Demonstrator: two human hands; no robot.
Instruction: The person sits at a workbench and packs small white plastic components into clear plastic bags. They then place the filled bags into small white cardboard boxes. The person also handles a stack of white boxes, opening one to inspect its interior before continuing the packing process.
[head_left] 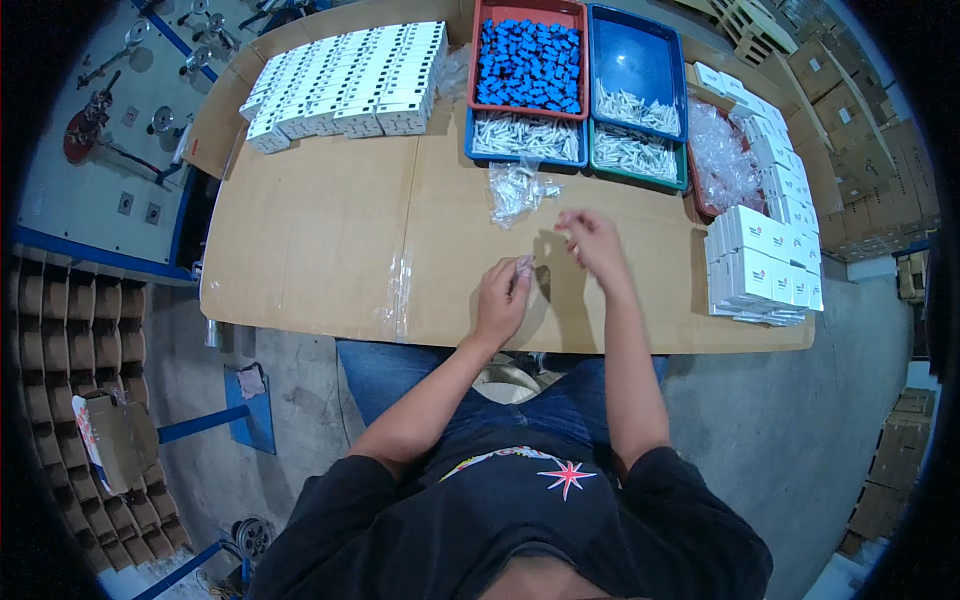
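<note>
My left hand (500, 303) is closed over the near middle of the cardboard-covered table. Between its thumb and fingers is a small clear plastic bag (525, 266); what is inside it cannot be made out. To the right and a little farther off, my right hand (596, 248) is raised with its fingertips pinched together. Something small and pale may be in that pinch, but it is too small to name. Just beyond both hands lies a clear plastic bag (513, 197) of small white parts, with a few loose white pieces beside it.
Beyond stand a red tray (583, 60) of blue pieces, a blue tray (640, 60) partly filled with white parts, and more trays beneath. A red bin (702, 203) of clear bags stands right, beside stacked white boxes (765, 262). White box rows (350, 80) fill the far left.
</note>
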